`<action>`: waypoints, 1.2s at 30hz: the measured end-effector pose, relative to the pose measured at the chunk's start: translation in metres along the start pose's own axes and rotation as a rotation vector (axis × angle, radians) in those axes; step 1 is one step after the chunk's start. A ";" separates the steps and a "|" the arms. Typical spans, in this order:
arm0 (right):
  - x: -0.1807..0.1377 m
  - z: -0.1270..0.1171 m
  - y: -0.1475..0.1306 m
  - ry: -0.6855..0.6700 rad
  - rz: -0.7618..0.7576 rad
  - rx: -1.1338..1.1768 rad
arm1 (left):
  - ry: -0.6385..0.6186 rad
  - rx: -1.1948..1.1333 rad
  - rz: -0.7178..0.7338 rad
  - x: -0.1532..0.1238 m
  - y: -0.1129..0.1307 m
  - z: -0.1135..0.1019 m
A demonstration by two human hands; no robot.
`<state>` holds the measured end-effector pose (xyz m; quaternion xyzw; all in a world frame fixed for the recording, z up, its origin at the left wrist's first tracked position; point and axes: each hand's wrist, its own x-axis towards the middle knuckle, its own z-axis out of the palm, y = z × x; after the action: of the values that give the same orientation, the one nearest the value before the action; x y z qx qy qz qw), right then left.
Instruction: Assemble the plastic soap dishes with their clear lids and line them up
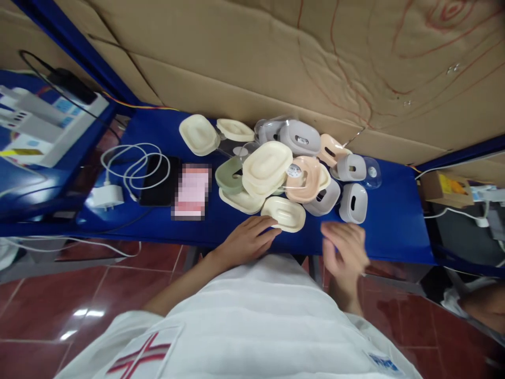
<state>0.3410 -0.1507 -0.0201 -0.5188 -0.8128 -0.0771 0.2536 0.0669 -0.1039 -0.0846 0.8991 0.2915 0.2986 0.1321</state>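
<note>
My left hand [252,237] lies at the table's front edge, its fingers stretched out and the tips against the near-left rim of a cream oval lid [284,215]. It does not grip the lid. My right hand [345,246], slightly blurred, hovers at the front edge with loosely bent fingers and nothing visible in them. Nearest to it is a small grey box with a slot [353,203]. Beyond my hands is a pile of plastic pieces: stacked cream lids [267,166], a green piece [229,173], a peach piece [307,181] and a larger grey box [302,138].
On the left of the blue table [398,221] are a black device [155,181], a white charger with cable [108,196] and a pixelated pink screen [192,189]. A cardboard wall [236,63] stands behind. Another person's arm [483,302] shows at right.
</note>
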 end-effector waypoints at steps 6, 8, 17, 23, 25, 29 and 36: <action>-0.014 0.077 0.021 0.039 0.327 -0.044 | -0.119 0.110 -0.042 -0.005 0.001 0.009; -0.015 0.086 0.028 0.034 0.300 -0.042 | -0.111 0.118 -0.038 -0.004 0.000 0.011; -0.013 0.058 0.028 0.258 0.191 0.072 | -0.053 0.070 -0.093 -0.010 -0.002 0.010; -0.038 0.029 0.006 0.220 0.095 0.179 | -0.005 0.033 -0.150 -0.024 -0.001 0.014; -0.048 0.027 0.001 0.214 0.057 0.253 | 0.012 0.018 -0.158 -0.027 -0.001 0.015; -0.062 0.041 -0.002 0.198 0.038 0.363 | 0.022 -0.028 -0.214 -0.027 -0.002 0.014; -0.053 0.077 -0.007 -0.003 0.081 0.275 | 0.116 0.021 -0.195 -0.028 0.001 0.015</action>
<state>0.3270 -0.1668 -0.1112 -0.5115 -0.7945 0.0461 0.3239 0.0585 -0.1226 -0.1093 0.8491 0.3877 0.3329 0.1339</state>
